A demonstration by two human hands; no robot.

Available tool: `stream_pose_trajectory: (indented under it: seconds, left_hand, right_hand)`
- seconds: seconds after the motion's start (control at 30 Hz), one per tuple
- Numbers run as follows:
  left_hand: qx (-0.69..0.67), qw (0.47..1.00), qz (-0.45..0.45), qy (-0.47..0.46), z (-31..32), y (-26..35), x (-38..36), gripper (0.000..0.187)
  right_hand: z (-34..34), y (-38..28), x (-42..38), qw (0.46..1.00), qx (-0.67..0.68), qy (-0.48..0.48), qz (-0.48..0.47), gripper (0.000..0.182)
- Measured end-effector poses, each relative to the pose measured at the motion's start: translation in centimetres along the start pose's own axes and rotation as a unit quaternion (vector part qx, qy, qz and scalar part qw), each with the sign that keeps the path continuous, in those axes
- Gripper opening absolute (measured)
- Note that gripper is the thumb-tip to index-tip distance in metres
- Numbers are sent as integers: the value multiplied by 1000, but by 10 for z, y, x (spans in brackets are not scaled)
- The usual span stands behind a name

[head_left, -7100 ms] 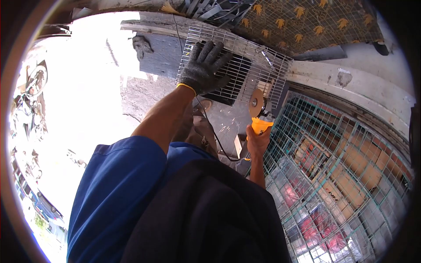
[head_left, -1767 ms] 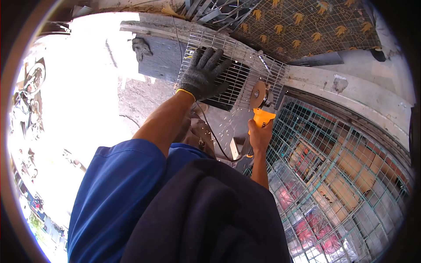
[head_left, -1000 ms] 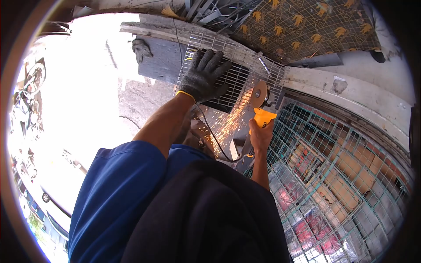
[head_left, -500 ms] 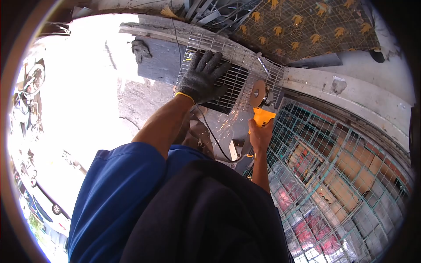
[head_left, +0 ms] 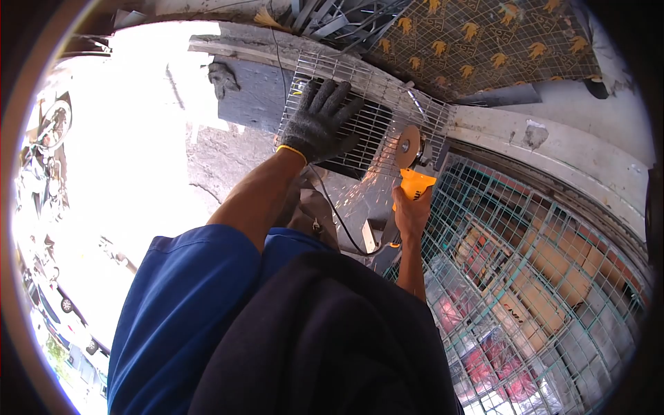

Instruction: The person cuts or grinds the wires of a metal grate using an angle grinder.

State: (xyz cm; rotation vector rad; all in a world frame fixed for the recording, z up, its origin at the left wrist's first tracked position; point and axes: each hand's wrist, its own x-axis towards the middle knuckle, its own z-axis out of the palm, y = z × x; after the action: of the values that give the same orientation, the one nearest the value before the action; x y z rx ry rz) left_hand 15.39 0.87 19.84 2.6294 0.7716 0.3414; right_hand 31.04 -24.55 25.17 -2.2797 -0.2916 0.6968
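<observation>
My left hand, in a dark grey glove with a yellow cuff, lies with fingers spread on a wire grid. My bare right hand is wrapped round the body of a yellow angle grinder. The grinder's brown disc is upright at the right part of the grid, and orange sparks spray down and left from it. Under the grid is a dark panel. The exact contact point of the disc is too small to make out.
A crumpled grey glove lies on a grey board at upper left. A black cable runs below the grid. Green wire mesh covers boxes on the right. Metal scraps and a patterned sheet are at the top.
The spark spray looks brighter and longer. Both hands and the grinder are almost where they were.
</observation>
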Motion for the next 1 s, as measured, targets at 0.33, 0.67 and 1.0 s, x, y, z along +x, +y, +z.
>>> stream_pose_trajectory:
  seconds: [0.33, 0.67, 1.0]
  left_hand:
    - [-7, 1000, 0, 1, -1, 0, 0, 85]
    - [-10, 1000, 3, -10, -1, 0, 0, 83]
    - [-16, 1000, 5, 17, -2, 1, 1, 82]
  right_hand:
    - [-1, 0, 5, 999, -39, 7, 11, 56]
    - [-1, -20, 2, 998, -39, -4, 46, 56]
    - [1, -6, 11, 999, -27, -4, 33, 52]
